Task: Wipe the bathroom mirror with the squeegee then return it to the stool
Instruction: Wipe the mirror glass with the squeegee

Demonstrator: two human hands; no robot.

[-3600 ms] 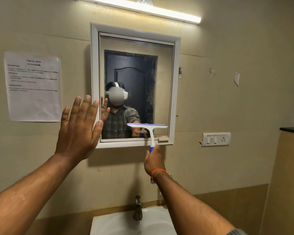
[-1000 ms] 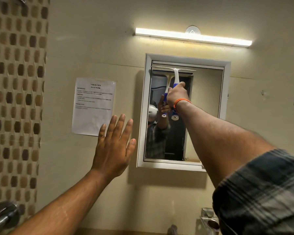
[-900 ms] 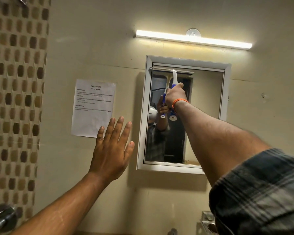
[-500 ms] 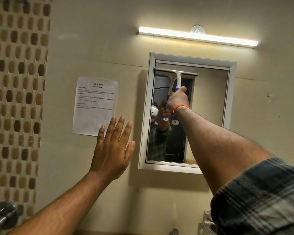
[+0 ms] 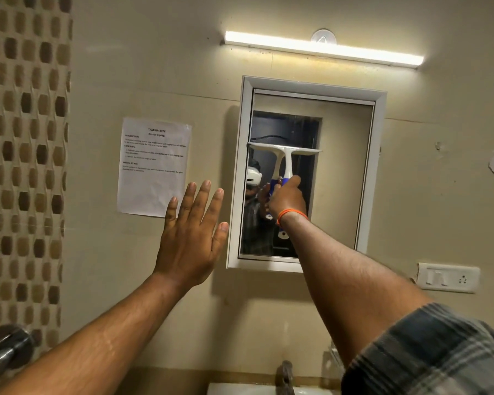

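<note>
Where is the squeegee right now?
In the head view, the squeegee is up against the left half of the mirror, about midway up, held by the right hand.

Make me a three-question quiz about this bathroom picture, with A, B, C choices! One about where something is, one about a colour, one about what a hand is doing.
1. Where is the paper sheet?
A. Left of the mirror
B. Right of the mirror
C. Above the light bar

2. What colour is the band on the right wrist?
A. Green
B. Orange
C. Black

3. What is the left hand doing?
A. Holding the squeegee
B. Turning the tap
C. Open, fingers spread, holding nothing

Answers:
1. A, the sheet is taped to the wall left of the mirror frame.
2. B, the band is bright orange.
3. C, the left hand is empty; the right hand has the squeegee.
</note>
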